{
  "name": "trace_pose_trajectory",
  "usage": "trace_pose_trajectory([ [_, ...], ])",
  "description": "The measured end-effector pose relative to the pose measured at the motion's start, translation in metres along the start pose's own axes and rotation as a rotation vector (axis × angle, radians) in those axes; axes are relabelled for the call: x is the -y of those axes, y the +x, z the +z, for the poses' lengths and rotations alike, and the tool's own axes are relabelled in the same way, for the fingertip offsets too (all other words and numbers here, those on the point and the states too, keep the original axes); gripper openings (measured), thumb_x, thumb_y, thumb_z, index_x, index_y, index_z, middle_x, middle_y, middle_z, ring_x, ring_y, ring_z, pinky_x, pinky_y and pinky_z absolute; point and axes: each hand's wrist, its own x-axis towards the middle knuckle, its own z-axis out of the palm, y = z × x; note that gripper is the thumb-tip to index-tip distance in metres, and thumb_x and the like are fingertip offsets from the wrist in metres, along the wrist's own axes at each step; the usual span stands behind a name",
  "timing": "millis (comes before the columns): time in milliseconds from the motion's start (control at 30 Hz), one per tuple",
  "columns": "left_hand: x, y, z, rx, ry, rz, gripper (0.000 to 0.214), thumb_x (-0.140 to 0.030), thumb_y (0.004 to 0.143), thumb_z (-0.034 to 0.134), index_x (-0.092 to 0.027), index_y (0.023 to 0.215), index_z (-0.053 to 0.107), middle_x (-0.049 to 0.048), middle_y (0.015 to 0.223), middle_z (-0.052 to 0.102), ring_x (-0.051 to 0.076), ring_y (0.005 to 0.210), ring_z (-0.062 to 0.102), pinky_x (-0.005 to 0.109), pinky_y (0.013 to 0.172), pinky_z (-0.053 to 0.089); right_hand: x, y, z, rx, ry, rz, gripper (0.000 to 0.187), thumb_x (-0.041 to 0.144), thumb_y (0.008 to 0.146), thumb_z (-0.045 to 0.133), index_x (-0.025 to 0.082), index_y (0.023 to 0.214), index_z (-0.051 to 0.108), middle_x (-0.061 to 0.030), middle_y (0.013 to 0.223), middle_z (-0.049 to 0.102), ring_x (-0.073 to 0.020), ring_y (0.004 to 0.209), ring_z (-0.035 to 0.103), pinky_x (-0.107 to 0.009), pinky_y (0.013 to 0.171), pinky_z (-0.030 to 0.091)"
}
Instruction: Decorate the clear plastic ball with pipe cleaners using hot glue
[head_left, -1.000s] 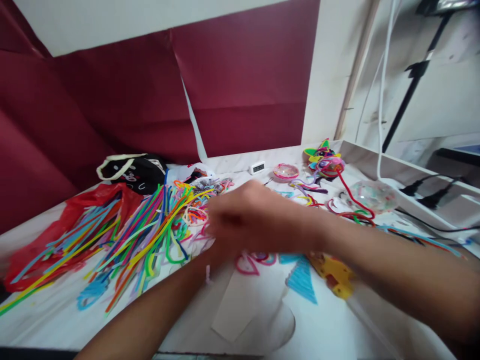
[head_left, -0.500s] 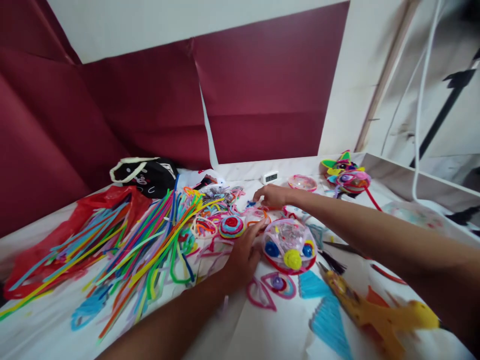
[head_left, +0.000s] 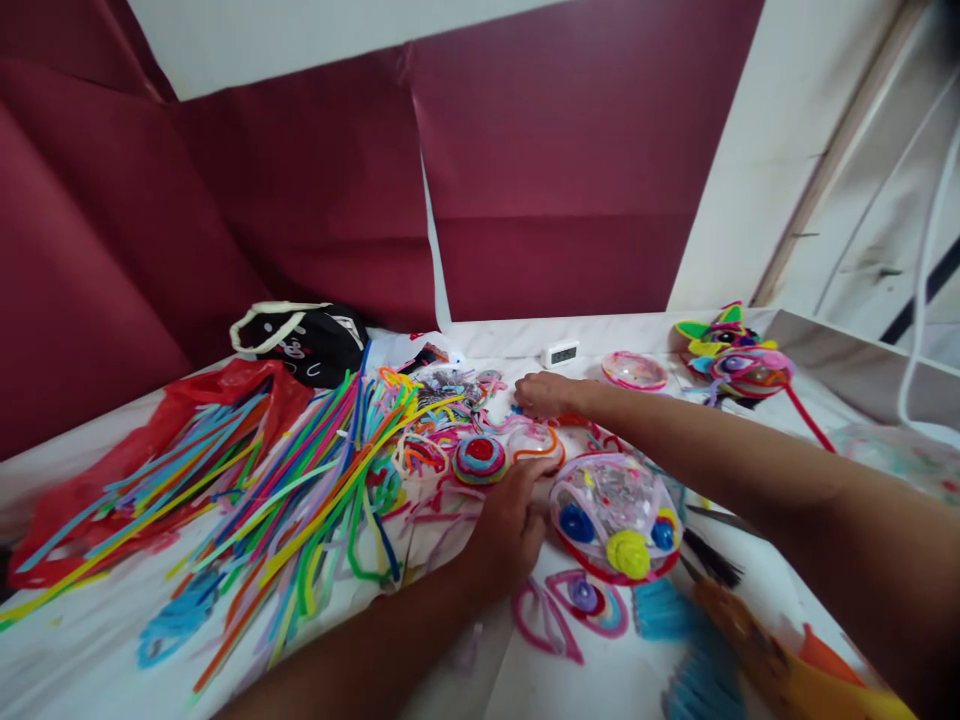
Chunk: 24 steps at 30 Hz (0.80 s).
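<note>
Your left hand (head_left: 506,525) is loosely open over the white table (head_left: 82,645), with its thumb apart from its bent fingers. It is just beside the clear round face (head_left: 613,495), which has blue eyes and a yellow nose. The clear disc with an orange edge (head_left: 535,441) is by your left fingertips. Your right hand (head_left: 546,396) is farther back, near the little white clock (head_left: 560,354). Its fingers curl down, and a small blue bit (head_left: 517,409) peeks out by the tips, but I cannot tell if you grip it. Bright fuzzy sticks (head_left: 319,490) lie in a big pile on the left
</note>
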Motion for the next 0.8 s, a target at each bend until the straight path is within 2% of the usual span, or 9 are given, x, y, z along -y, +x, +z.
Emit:
trace_pose_trajectory([
  [267,-0.003,0.002,0.0,-0.027,0.03,0.002,0.051,-0.001,0.074,0.045,-0.021,0.12,0.05,0.009,0.116,0.06,0.022,0.11,0.057,0.038,0.097,0.047,-0.014,-0.021,-0.019,-0.114,-0.011,-0.026,0.032,0.034,0.091,0.057,0.017,0.118,0.057,-0.0087,0.12,0.059,-0.021,0.102,0.06,-0.043,0.085,0.052],
  [400,-0.005,0.002,-0.001,-0.03,0.016,-0.007,0.048,-0.003,0.075,0.044,-0.022,0.118,0.052,0.0088,0.115,0.061,0.023,0.11,0.057,0.039,0.096,0.047,-0.011,-0.026,-0.017,-0.112,0.008,-0.083,0.032,0.034,0.091,0.057,0.017,0.118,0.057,-0.0085,0.12,0.059,-0.0211,0.102,0.06,-0.043,0.085,0.052],
  [600,-0.002,0.001,0.001,-0.07,0.007,0.019,0.051,0.0,0.072,0.043,-0.023,0.117,0.052,0.0085,0.114,0.061,0.022,0.11,0.057,0.038,0.095,0.047,0.001,-0.013,-0.005,-0.046,0.066,-0.27,0.033,0.034,0.091,0.057,0.017,0.12,0.056,-0.0084,0.121,0.059,-0.0213,0.102,0.06,-0.043,0.085,0.052],
  [800,-0.001,0.001,0.001,-0.08,-0.005,0.007,0.056,0.002,0.068,0.041,-0.022,0.117,0.051,0.0078,0.113,0.06,0.021,0.109,0.057,0.036,0.095,0.047,-0.002,0.005,0.0,0.005,0.108,-0.332,0.032,0.034,0.091,0.057,0.017,0.118,0.057,-0.0082,0.12,0.059,-0.0209,0.101,0.06,-0.043,0.084,0.052],
])
